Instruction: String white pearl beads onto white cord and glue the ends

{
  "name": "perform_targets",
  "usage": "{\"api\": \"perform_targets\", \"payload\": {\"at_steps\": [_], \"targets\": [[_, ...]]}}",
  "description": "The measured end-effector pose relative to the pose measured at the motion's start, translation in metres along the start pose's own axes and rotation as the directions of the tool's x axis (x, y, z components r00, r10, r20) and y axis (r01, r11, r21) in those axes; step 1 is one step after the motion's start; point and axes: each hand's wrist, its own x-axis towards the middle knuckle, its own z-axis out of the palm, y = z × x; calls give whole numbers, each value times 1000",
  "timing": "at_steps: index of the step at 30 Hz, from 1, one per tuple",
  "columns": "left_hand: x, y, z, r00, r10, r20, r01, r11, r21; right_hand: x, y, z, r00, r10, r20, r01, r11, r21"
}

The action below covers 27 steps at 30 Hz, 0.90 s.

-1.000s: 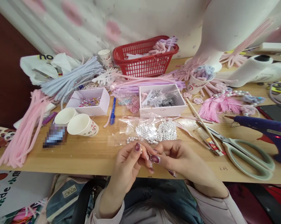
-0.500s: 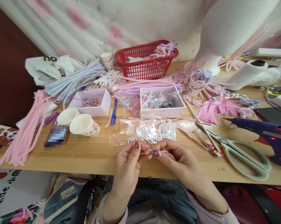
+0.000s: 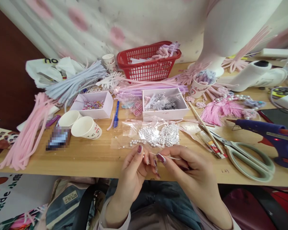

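Observation:
My left hand point(image 3: 134, 169) and my right hand point(image 3: 189, 169) meet at the table's front edge, fingertips pinched together. A thin pale thread point(image 3: 173, 157) runs across my right fingers, and a small white pearl shows at my left fingertips. Just beyond my hands lies a clear plastic bag of white pearl beads point(image 3: 161, 134), with a few loose pearls point(image 3: 135, 141) strung out to its left.
Green-handled scissors point(image 3: 249, 158) and a purple glue gun point(image 3: 275, 137) lie at the right. Two pink boxes point(image 3: 166, 113) point(image 3: 93, 110) of trinkets, paper cups point(image 3: 86, 127), pink and blue pipe cleaners point(image 3: 26, 134), a red basket point(image 3: 146, 62) and a blue pen point(image 3: 116, 113) crowd the wooden table point(image 3: 86, 156).
My hands have shifted slightly; the right hand has drawn a little apart from the left, so the thread now shows stretched across its fingers.

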Motion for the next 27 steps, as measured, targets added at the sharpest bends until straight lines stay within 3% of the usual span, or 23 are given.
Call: {"api": "perform_targets", "payload": {"at_steps": [3,8,18,27], "targets": [[-1,-3,-3,998,-30,54,31,999,-23,1,-4,2,998,22,62,-30,989,143],[-2,-6,-7,994,-52,92,52,999,-1,0,-3,4,974,133,182,-184,934,306],[-1,-6,-9,985,-102,137,102,995,7,-1,0,-1,943,190,275,-288,879,381],[-1,-2,-2,997,-67,30,59,974,220,2,-3,1,942,180,283,-274,900,339]]}}
